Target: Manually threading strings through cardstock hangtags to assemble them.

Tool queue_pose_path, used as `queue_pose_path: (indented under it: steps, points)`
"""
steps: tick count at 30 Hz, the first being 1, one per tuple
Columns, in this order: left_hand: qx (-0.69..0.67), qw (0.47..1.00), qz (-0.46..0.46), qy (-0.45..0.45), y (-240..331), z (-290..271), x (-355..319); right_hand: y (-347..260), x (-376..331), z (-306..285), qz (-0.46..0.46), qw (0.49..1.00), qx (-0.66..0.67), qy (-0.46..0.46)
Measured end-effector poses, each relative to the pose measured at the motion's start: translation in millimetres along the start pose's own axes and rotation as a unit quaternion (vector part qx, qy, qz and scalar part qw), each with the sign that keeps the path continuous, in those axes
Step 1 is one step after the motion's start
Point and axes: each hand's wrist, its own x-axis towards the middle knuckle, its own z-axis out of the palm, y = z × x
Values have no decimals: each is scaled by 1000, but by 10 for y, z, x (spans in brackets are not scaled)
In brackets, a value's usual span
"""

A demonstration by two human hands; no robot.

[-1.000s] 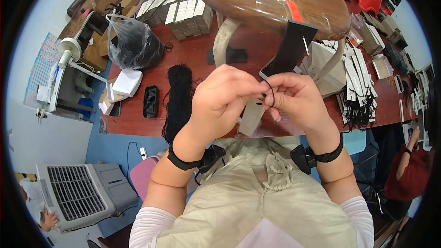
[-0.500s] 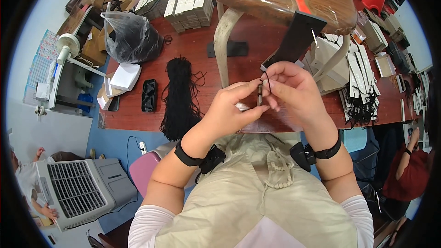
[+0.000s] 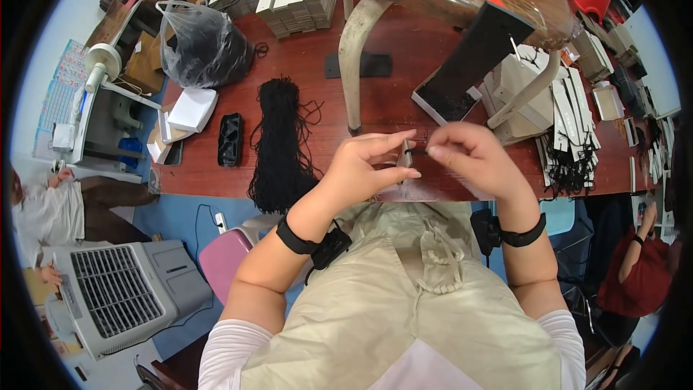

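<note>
Over the red-brown surface [image 3: 216, 173], my left hand [image 3: 368, 162] and right hand [image 3: 473, 155] pinch a small tag [image 3: 406, 155]. Black cords [image 3: 280, 137] lie beside; a fan unit [image 3: 123, 292] stands on the floor.

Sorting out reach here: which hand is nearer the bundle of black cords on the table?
Left. The left hand is just right of the black cord bundle; the right hand is farther right.

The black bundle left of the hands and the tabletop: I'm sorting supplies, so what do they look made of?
The black bundle looks like matte cord or string: thin loose strands fray at its edges. The tabletop looks like reddish-brown wood or laminate, smooth with a slight sheen; which one, I cannot tell.
</note>
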Motion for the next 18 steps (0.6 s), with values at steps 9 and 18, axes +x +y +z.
queue_pose_path:
  steps: [9,18]
  points:
    - [20,1000,16,-16,-64,41,-30,265,41,113,80,992,90,-40]
    - [160,977,141,-12,150,32,49,-154,-85,53,44,967,240,-78]
